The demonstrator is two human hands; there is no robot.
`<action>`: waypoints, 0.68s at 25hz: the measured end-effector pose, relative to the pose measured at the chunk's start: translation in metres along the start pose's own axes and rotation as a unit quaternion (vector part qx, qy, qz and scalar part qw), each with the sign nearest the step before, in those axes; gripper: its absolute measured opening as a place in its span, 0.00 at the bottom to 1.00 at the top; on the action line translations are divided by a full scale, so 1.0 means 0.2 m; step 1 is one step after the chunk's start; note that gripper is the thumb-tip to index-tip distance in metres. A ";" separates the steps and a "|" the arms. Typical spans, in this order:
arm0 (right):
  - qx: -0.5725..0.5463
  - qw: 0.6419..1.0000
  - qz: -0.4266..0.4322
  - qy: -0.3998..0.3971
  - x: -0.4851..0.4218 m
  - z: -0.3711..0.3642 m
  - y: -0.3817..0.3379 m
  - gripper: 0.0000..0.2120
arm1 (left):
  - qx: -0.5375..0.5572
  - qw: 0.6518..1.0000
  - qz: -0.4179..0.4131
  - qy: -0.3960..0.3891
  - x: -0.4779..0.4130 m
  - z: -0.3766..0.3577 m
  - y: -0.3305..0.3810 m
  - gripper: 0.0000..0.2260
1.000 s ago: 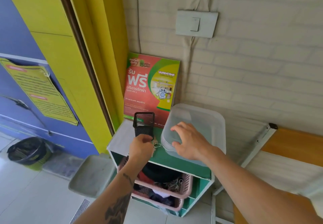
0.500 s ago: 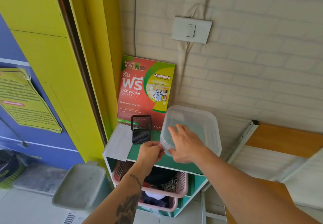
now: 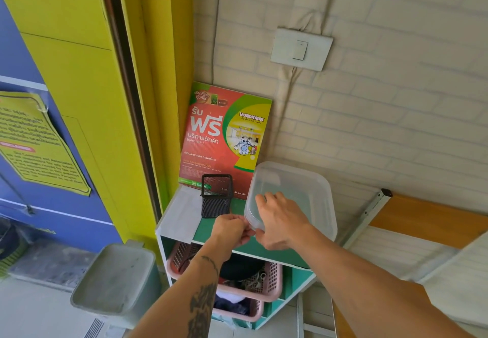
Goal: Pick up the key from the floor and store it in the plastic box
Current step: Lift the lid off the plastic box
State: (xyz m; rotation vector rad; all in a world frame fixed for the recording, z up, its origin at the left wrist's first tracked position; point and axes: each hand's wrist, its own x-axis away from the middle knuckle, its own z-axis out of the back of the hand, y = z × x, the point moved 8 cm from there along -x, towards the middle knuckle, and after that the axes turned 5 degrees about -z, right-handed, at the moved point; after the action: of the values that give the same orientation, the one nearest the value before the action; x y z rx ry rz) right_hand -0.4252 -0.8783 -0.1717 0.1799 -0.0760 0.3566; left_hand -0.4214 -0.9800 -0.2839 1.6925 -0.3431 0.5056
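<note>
- Gripping the near rim of the translucent rectangular plastic box with the right hand, fingers over, thumb under.
- Curling the left hand tight against that rim's corner; key not showing, probably hiding inside.
- Risking spilling the key into the pink slatted baskets below, loosening the fist too soon.
- Risking dragging the box off the green shelf top, prising one-handed.

Mesh cup left of plastic box
</note>
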 end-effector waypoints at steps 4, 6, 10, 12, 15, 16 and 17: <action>0.020 1.000 0.012 0.005 0.00 -0.01 -0.01 0.32 | 0.011 1.000 0.003 0.005 0.01 -0.01 0.01 0.07; 0.034 0.999 0.016 0.006 0.00 -0.02 -0.01 0.36 | 0.010 1.000 0.002 0.005 0.02 -0.01 0.02 0.07; 0.054 0.998 0.029 0.011 -0.02 -0.01 -0.01 0.39 | 0.003 1.000 0.004 0.005 0.01 0.00 0.02 0.04; 0.052 0.998 0.031 0.013 -0.02 -0.01 -0.01 0.39 | 0.003 1.000 0.003 0.001 0.01 0.00 0.02 0.04; 0.043 0.998 0.033 0.021 -0.01 -0.01 0.01 0.38 | 0.003 1.000 0.002 -0.004 0.01 0.01 0.02 0.05; 0.042 0.998 0.036 0.023 -0.01 -0.01 0.01 0.38 | 0.004 1.000 0.002 -0.003 0.01 0.01 0.03 0.05; 0.040 0.998 0.039 0.023 -0.01 -0.02 0.01 0.38 | 0.005 1.000 0.004 -0.002 0.01 0.01 0.03 0.05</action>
State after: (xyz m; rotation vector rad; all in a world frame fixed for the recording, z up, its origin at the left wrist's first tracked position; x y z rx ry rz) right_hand -0.4278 -0.8769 -0.1750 0.2474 -0.0231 0.4418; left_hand -0.4214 -0.9819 -0.2782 1.7027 -0.3505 0.5095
